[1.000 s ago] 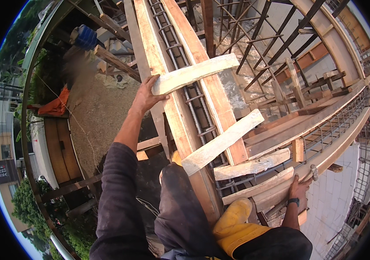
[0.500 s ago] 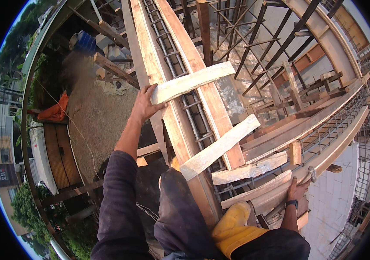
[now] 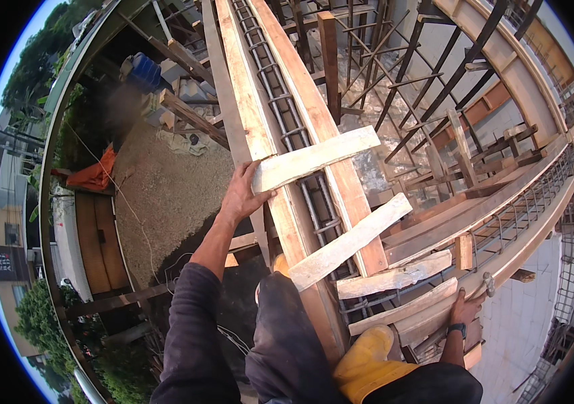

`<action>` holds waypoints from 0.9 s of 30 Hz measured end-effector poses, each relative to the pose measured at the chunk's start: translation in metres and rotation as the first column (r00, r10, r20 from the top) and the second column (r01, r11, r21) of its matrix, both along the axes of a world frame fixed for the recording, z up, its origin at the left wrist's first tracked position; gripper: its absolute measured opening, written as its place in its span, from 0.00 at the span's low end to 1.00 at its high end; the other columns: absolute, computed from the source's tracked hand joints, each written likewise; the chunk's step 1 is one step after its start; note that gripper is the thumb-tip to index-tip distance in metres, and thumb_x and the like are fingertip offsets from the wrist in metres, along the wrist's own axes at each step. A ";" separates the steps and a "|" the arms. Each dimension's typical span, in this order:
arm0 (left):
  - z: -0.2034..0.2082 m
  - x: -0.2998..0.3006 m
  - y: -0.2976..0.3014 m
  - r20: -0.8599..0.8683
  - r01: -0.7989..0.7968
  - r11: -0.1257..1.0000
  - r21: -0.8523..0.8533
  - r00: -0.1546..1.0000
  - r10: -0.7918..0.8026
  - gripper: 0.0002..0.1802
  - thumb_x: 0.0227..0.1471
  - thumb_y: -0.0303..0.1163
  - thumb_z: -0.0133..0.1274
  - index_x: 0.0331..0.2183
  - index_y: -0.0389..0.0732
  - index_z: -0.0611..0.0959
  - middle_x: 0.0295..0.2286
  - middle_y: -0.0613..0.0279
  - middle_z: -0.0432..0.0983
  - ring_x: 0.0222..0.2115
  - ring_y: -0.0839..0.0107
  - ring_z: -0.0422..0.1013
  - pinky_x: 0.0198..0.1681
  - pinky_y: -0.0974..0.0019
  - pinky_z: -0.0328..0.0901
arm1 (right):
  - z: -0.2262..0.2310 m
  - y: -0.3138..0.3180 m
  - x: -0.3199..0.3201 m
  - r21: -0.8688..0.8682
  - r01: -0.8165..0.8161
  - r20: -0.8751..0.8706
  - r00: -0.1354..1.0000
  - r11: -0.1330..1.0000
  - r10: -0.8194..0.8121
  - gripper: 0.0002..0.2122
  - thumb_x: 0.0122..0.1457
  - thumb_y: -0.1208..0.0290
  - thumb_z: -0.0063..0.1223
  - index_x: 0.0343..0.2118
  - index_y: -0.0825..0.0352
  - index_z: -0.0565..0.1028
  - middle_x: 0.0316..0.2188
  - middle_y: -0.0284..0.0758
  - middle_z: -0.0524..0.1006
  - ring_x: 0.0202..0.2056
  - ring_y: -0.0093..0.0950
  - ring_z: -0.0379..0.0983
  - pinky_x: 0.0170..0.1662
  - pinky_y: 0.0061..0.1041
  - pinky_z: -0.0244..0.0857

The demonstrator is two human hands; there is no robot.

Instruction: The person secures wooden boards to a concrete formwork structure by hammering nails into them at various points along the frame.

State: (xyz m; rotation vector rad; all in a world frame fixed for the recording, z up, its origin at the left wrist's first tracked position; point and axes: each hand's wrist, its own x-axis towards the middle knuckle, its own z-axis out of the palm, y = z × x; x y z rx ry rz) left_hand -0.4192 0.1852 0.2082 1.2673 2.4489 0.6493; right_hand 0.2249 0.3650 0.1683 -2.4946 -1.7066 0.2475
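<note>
My left hand (image 3: 241, 192) grips the left end of a short pale board (image 3: 317, 159), fingers at its end and thumb along the near edge. That board lies across the two side planks of a long wooden beam form (image 3: 267, 135), over a steel rebar cage (image 3: 292, 131) inside it. Nearer to me, a second pale board (image 3: 351, 241) crosses the form at a slant. My right hand (image 3: 464, 310), with a dark wristband, is closed at the curved form's outer side; a hammer (image 3: 489, 284) shows its metal head beside the fingers, its handle mostly hidden.
Two more short boards (image 3: 395, 275) (image 3: 405, 303) lie across the curved form (image 3: 529, 246) at right. My yellow boot (image 3: 366, 350) stands by the corner. Far below at left is gravelly ground (image 3: 166, 182); steel props and struts (image 3: 428, 67) stand at the upper right.
The board in my left hand has slid nearer along the form, closer to the second board. My right hand and the hammer stay at the curved form. The whole view has shifted slightly.
</note>
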 end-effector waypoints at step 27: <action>-0.016 -0.038 0.021 -0.053 -0.025 1.000 0.016 0.998 0.026 0.50 0.41 0.43 0.71 0.61 0.34 0.66 0.58 0.43 0.62 0.59 0.46 0.62 0.63 0.52 0.60 | -0.013 0.002 0.010 0.022 -0.062 0.044 0.997 0.998 0.061 0.46 0.55 0.55 0.59 0.68 0.71 0.46 0.62 0.56 0.61 0.56 0.57 0.63 0.59 0.49 0.60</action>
